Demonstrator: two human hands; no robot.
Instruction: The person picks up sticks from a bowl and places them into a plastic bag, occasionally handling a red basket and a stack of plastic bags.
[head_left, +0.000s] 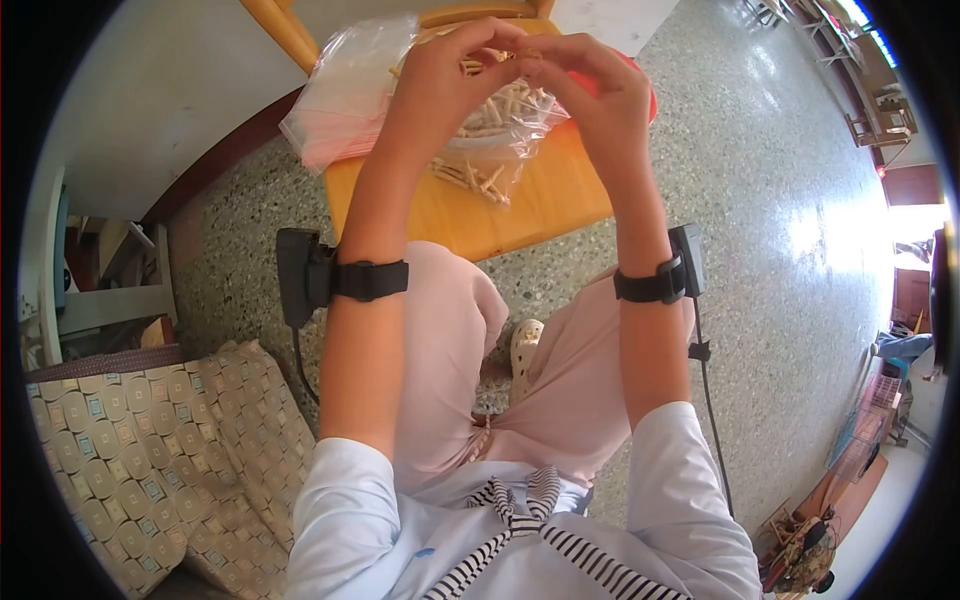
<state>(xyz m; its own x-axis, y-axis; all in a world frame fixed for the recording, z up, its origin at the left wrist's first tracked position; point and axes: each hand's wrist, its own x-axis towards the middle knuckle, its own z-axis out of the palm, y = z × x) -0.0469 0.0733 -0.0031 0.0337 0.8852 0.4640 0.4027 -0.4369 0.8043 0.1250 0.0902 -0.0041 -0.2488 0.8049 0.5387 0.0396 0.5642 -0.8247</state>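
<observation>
My left hand (462, 62) and my right hand (600, 82) meet fingertip to fingertip above a wooden chair seat (400, 215). The fingers of both are pinched around something small and brownish (530, 54), too small to make out. Below them, a clear plastic bag (535, 140) holds many short, pale wooden pieces (488, 120), and more such pieces (470, 180) show at its near end. To the left of my left hand lies a stack of flat clear bags (345, 95) with reddish edges. A red item (640, 95) is partly hidden behind my right hand.
A patterned cloth-covered seat (150, 450) stands at the lower left, near a shelf (115, 300) with things on it. Speckled floor (760, 200) stretches to the right. Black straps with small boxes (305, 275) and cables are on both forearms.
</observation>
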